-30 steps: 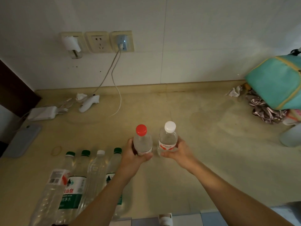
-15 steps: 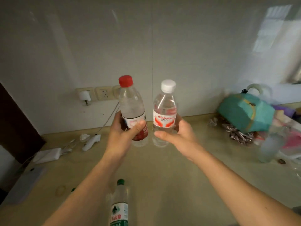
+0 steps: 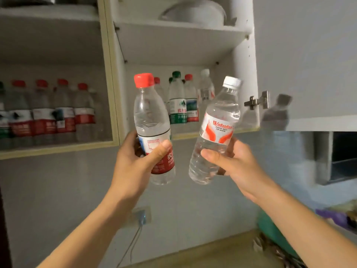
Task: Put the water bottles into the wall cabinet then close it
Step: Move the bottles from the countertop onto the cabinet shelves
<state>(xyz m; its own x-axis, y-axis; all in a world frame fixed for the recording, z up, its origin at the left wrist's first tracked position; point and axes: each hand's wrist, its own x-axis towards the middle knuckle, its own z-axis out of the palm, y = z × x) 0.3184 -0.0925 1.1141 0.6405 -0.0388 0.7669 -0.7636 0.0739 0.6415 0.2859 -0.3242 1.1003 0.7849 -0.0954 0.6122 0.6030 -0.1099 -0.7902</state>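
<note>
— Head camera first. What are the hands doing?

— Both are raised in front of the wall cabinet (image 3: 179, 45). The left hand (image 3: 139, 163) is wrapped around the lower part of a red-capped bottle (image 3: 152, 128), thumb across its red and white label. The bottle stands nearly upright, with water up to about the top of the label.

— And the other?

— The right hand (image 3: 233, 163) grasps a white-capped bottle (image 3: 216, 132) low on its body, thumb in front. This one leans, cap tipped to the right, and its label carries red lettering and red shapes. The two bottles are close together but apart, both in the air just below and in front of the cabinet's lower shelf.

— Is the cabinet open?

— Yes. Its door (image 3: 309, 59) is swung out to the right, with a metal hinge (image 3: 257, 101) showing on the inside edge. On the lower shelf stand several bottles (image 3: 183, 101) with green, red and white caps, pushed toward the back. The upper shelf holds a pale bowl (image 3: 193, 14).

— Anything to the left?

— A second compartment behind a glass door (image 3: 58, 84), where a row of bottles with red caps (image 3: 52, 111) shows through, blurred.

— Below the hands?

— A grey wall with a socket (image 3: 142, 216) and a cable hanging from it, and a strip of counter (image 3: 212, 252) at the bottom. A green bag (image 3: 270, 229) sits at the right, partly behind the forearm.
</note>
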